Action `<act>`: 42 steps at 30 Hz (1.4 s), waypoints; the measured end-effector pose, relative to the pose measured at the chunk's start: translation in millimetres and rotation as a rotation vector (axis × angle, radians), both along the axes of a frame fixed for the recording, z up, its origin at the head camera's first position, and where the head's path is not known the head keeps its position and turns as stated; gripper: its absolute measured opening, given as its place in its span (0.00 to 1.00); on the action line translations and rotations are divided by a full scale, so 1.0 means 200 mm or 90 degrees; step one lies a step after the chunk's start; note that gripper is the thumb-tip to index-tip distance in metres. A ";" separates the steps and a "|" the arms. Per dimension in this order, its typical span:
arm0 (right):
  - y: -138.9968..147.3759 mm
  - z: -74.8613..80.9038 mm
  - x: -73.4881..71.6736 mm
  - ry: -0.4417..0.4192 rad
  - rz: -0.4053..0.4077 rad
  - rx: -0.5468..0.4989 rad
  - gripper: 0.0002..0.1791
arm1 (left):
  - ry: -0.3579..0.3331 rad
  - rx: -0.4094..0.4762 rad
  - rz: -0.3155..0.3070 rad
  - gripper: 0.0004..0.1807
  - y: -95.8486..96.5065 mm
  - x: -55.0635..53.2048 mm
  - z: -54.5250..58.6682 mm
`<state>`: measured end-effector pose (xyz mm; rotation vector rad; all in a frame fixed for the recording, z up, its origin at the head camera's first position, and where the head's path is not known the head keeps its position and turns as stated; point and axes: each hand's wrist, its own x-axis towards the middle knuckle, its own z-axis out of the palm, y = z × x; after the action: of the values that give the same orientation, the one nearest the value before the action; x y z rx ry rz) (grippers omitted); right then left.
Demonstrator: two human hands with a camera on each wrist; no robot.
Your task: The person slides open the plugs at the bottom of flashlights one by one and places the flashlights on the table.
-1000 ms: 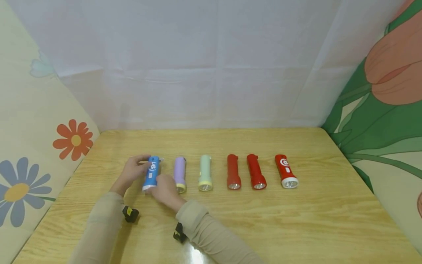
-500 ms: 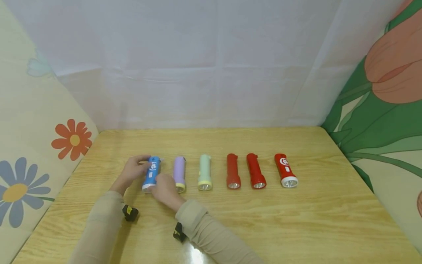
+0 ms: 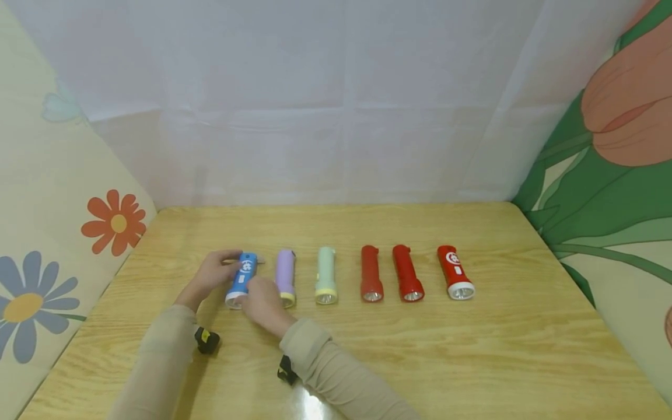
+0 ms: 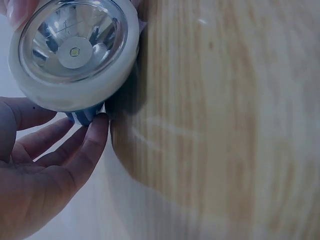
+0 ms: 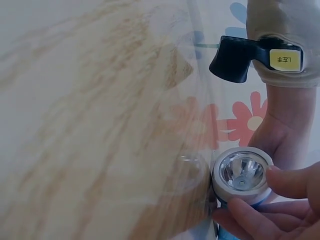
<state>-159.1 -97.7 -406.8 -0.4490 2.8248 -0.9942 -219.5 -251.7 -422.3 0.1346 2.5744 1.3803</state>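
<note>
A blue flashlight [image 3: 242, 279] with a white head ring and a white emblem lies at the left end of a row, lens toward me. My left hand [image 3: 212, 274] holds its back end from the left, thumb and fingers around the blue body. From the right, my right hand [image 3: 265, 302] pinches it near the head. In the left wrist view the flashlight's lens [image 4: 75, 52] shows large, with the left hand [image 4: 45, 185] behind and below it. In the right wrist view, thumb and fingers of the right hand [image 5: 287, 210] meet the white ring [image 5: 225, 187].
To the right of the hands lie a purple flashlight [image 3: 286, 274], a mint green one [image 3: 326, 271], two plain red ones and a red one with a white head [image 3: 454, 271]. All rest on the wooden table [image 3: 420, 356]. A white cloth [image 3: 315, 105] hangs behind.
The back end of the blue flashlight has shifted slightly right and toward me, so it slants more. The left hand has moved slightly with it; the right hand stays almost still.
</note>
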 end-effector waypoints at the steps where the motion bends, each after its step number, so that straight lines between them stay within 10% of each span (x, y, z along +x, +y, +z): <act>1: 0.00 0.00 0.00 -0.001 0.000 0.001 0.14 | -0.001 0.001 -0.001 0.25 0.00 0.00 0.00; 28: 0.11 0.06 0.04 0.094 0.072 -0.034 0.06 | -0.001 0.014 0.010 0.28 0.00 0.07 0.07; 42: 0.27 0.08 0.08 0.098 0.083 -0.032 0.14 | 0.103 -0.057 0.051 0.21 0.01 0.16 0.17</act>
<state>-142.5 -43.1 -391.2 -0.7346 2.8625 -1.0498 -188.1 -249.2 -389.0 0.1356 2.7990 1.3281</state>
